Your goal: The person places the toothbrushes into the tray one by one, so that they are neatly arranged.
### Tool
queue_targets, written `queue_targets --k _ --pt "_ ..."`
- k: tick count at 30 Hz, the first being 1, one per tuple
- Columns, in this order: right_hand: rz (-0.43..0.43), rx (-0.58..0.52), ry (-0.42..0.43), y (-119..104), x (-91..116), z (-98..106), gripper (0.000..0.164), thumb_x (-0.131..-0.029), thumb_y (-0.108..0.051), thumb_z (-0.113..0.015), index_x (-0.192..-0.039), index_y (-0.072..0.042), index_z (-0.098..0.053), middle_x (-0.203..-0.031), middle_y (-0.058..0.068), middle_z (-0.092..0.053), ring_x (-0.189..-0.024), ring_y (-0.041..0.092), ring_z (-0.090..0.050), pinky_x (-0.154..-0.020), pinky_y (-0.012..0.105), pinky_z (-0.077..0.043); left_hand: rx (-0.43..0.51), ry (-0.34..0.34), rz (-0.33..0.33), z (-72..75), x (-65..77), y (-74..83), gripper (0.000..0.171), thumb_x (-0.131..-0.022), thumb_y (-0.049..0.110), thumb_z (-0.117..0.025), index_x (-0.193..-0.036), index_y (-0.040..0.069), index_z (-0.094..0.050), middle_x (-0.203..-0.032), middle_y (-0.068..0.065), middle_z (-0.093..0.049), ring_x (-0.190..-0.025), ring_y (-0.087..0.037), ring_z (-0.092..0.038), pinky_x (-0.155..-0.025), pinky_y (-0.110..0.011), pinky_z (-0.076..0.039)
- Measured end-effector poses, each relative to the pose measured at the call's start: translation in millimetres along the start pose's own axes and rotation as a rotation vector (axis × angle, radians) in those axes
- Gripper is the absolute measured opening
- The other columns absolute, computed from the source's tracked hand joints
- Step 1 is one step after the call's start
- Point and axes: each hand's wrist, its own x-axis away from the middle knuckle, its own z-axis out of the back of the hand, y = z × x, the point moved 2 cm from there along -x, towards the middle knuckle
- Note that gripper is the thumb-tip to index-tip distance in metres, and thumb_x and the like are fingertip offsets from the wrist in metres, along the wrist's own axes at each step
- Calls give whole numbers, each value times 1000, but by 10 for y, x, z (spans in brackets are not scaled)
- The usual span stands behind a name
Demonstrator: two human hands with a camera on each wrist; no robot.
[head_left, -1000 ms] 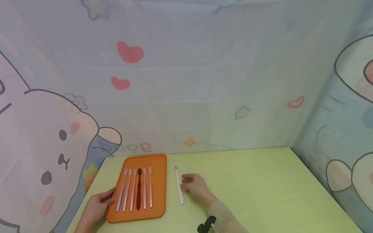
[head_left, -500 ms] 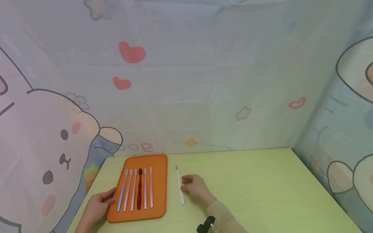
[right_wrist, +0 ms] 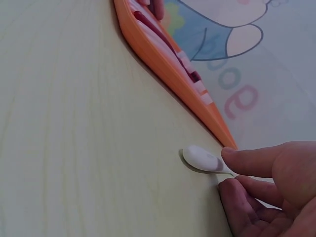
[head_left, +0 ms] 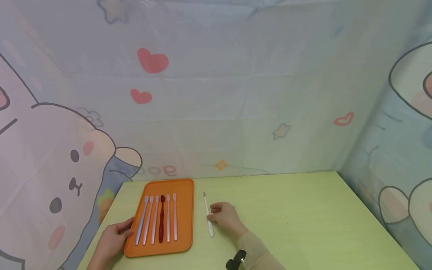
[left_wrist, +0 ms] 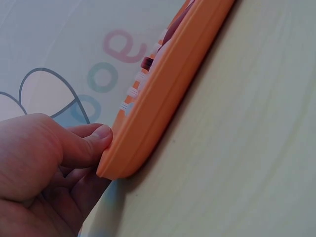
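On the left of the table lies an orange tray holding several toothbrushes side by side: a light-blue one, pink ones and a dark-red one. My left hand grips the tray's left edge, thumb at the rim, as the left wrist view shows. Right of the tray, a white toothbrush lies on the table, bristle end away from me. My right hand is at its handle; the thumb crosses it and the index finger is on the other side, pinching it. In the right wrist view the handle end protrudes past the fingertips.
The pale-green table extends to the right of my right hand. A cartoon-printed cloth hangs behind it and along both sides. A black wrist strap part sits on the right sleeve.
My right thumb has moved left across the white toothbrush's handle, and the right wrist has shifted slightly left. The left hand and tray stay in place; the head view has shifted a little.
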Motion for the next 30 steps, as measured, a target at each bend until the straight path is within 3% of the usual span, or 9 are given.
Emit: queue_targets --k 13,20,30 --pt "11 156 61 -34 -4 -68 42 -81 -11 -88 -118 3 -76 -101 7 -77 -93 23 -72 -84 39 -61 -4 6 -8 -4 -1 -10 47 -103 2 -69 -147 -8 -55 -144 -26 -60 -141 -44 -51 -113 -60 -44" --pt "33 242 76 -129 -11 -85 37 -77 -11 -86 -112 1 -79 -91 1 -72 -82 17 -64 -76 36 -58 -33 17 -19 22 -4 10 47 -103 4 -69 -147 -8 -56 -145 -27 -60 -141 -47 -51 -114 -64 -41" --pt "29 253 76 -139 -4 -128 29 -77 -3 -84 -104 1 -79 -84 -1 -68 -76 15 -61 -69 34 -56 -12 13 15 -4 2 29 47 -104 6 -69 -147 -8 -56 -148 -29 -56 -142 -48 -49 -113 -66 -41"
